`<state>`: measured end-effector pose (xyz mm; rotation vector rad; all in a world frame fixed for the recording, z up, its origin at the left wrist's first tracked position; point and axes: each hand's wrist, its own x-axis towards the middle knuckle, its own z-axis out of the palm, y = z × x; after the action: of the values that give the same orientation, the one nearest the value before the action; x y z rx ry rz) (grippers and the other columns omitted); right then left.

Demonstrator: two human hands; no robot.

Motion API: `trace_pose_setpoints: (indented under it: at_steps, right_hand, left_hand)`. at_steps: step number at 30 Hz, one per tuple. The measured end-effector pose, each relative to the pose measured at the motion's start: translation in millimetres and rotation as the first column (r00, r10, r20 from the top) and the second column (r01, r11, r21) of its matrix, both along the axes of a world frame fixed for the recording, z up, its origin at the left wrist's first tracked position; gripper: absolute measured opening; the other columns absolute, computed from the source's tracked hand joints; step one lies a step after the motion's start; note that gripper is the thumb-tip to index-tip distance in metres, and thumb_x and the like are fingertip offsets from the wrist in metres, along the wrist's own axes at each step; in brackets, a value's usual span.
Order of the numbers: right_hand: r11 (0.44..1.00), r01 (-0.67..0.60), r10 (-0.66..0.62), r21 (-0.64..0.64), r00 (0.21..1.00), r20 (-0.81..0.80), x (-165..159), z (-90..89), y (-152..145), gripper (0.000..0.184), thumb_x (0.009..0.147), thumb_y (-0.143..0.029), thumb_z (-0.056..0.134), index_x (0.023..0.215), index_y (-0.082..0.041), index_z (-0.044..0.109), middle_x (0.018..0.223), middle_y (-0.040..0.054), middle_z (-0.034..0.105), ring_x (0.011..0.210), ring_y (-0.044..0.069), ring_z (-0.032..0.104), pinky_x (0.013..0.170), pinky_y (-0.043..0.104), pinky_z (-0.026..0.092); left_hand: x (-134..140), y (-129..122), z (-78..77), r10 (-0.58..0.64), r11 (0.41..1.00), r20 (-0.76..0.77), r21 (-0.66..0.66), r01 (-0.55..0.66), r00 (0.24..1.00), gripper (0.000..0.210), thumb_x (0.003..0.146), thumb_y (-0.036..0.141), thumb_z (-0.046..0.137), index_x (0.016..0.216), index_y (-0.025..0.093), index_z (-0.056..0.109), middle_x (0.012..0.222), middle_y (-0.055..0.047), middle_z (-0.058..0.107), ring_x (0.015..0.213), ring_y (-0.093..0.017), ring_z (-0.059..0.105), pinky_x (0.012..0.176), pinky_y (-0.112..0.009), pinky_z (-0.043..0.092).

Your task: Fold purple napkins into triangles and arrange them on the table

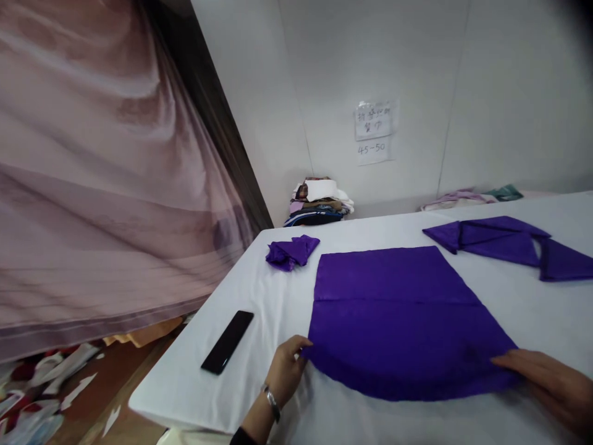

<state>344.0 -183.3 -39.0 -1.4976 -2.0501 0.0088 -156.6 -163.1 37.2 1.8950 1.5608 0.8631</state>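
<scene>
White cloth-covered worktop against a pale grey wall, mauve curtain hanging on the left. I see a flat square purple fabric napkin spread near the front edge, one crease across its upper part. Left hand pinches the napkin's near left corner, fingers closed on the cloth; metal bracelet on that wrist. Right hand sits at the near right corner, fingers extended and touching the hem; can't tell whether it grips or just rests. The cloth runs between both hands, its front edge sagging in a curve. Slim black phone lies left of the left hand, apart from it. Small folded purple napkin further back left, folded purple pieces back right. Stack of folded clothes by the wall.
</scene>
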Motion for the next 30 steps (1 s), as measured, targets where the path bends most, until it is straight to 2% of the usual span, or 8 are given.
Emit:
trace_pose_setpoints:
  at_steps: [3,6,9,13,17,23,26,30]
  right_hand:
    - [0.984,-0.156,0.159,-0.084,0.987,0.031,13.6,-12.4,-6.0,0.039,0.074,-0.025,0.042,0.099,-0.044,0.066,0.089,-0.0015,0.071,0.08,0.024,0.067,0.071,0.037,0.057]
    - [0.979,-0.125,0.13,-0.163,0.991,0.015,13.7,-5.6,-18.6,0.041,0.073,-0.025,0.044,0.101,-0.046,0.065,0.093,-0.0015,0.07,0.085,0.026,0.066,0.076,0.04,0.056]
    - [0.956,-0.109,0.109,-0.273,0.994,-0.017,7.0,15.5,-29.7,0.039,0.073,-0.027,0.046,0.102,-0.043,0.065,0.099,-0.001,0.069,0.091,0.027,0.064,0.081,0.041,0.054]
    - [0.912,-0.068,0.039,-0.404,0.996,-0.08,-2.7,52.3,-36.3,0.038,0.07,-0.027,0.047,0.101,-0.038,0.067,0.1,0.0018,0.068,0.092,0.028,0.063,0.083,0.04,0.052]
    - [0.884,-0.045,0.004,-0.465,0.996,-0.09,-8.9,82.3,-30.9,0.038,0.069,-0.027,0.049,0.102,-0.033,0.068,0.103,0.0029,0.067,0.094,0.027,0.062,0.085,0.039,0.05]
    - [0.887,-0.111,0.046,-0.449,0.987,-0.153,-7.2,97.3,-1.7,0.037,0.075,-0.026,0.047,0.107,-0.028,0.064,0.106,0.0035,0.066,0.097,0.025,0.06,0.086,0.036,0.048]
    - [0.884,-0.115,0.017,-0.452,0.976,-0.216,-3.4,101.9,20.4,0.035,0.077,-0.026,0.047,0.108,-0.025,0.063,0.107,0.0049,0.065,0.098,0.025,0.059,0.085,0.035,0.047]
    - [0.903,-0.105,-0.039,-0.416,0.946,-0.322,2.0,104.2,61.4,0.036,0.074,-0.028,0.051,0.108,-0.025,0.062,0.113,0.0037,0.062,0.106,0.027,0.054,0.092,0.038,0.042]
  left_hand:
    - [-2.7,-4.8,-0.9,-0.001,0.999,-0.009,-0.047,0.001,1.0,0.016,0.071,0.017,0.051,0.079,0.023,0.064,0.079,-0.001,0.067,0.075,-0.016,0.061,0.068,-0.025,0.048]
    - [-4.5,-11.7,5.7,-0.013,0.994,0.044,-0.109,0.018,0.999,0.013,0.074,0.023,0.051,0.078,0.022,0.064,0.078,-0.001,0.067,0.072,-0.016,0.061,0.067,-0.025,0.047]
    - [-8.7,-18.0,13.7,-0.027,0.98,0.057,-0.198,0.037,0.998,0.014,0.076,0.031,0.052,0.074,0.022,0.063,0.071,0.0,0.066,0.068,-0.016,0.059,0.066,-0.024,0.046]
    - [-15.0,-21.8,19.6,-0.062,0.943,0.015,-0.327,0.063,0.998,0.025,0.076,0.042,0.051,0.065,0.021,0.059,0.062,0.002,0.06,0.062,-0.014,0.053,0.06,-0.022,0.043]
    - [-11.9,-18.8,24.3,-0.066,0.911,0.002,-0.408,0.061,0.998,0.04,0.074,0.055,0.048,0.055,0.02,0.052,0.055,0.003,0.051,0.057,-0.013,0.046,0.056,-0.021,0.039]
    - [-3.1,6.8,30.2,0.02,0.946,0.039,-0.324,-0.006,0.999,0.043,0.072,0.059,0.049,0.055,0.02,0.048,0.055,0.003,0.043,0.056,-0.012,0.041,0.053,-0.022,0.037]
    - [-1.8,31.4,28.2,0.071,0.972,0.059,-0.23,-0.055,0.996,0.043,0.07,0.059,0.052,0.056,0.019,0.048,0.055,0.004,0.042,0.056,-0.012,0.038,0.052,-0.021,0.035]
    - [5.9,73.8,25.7,0.14,0.983,0.099,-0.136,-0.126,0.985,0.045,0.068,0.061,0.054,0.053,0.019,0.047,0.053,0.005,0.039,0.055,-0.01,0.036,0.051,-0.02,0.033]
